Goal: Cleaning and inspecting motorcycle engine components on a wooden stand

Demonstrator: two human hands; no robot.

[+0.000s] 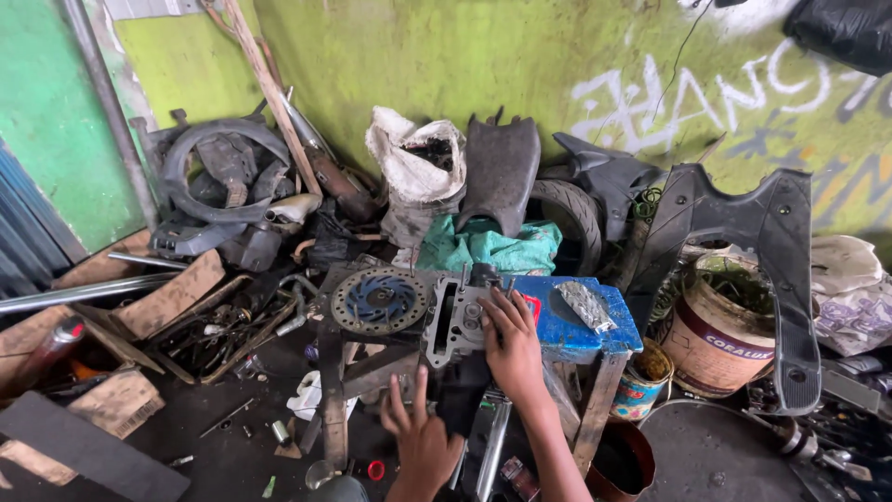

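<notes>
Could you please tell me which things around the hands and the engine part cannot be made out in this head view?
- Front face of the engine part: covered by the right hand.
- What the left hand touches: the hand hides it.
- Small bits on the floor: too small to identify.
- Inside of the white sack: too dark.
- Black bag: cut off by the edge.

Both forearms are bare, with no sleeves, gloves, watch or rings showing; the left hand (423, 442) and right hand (513, 346) look grimy.
</notes>
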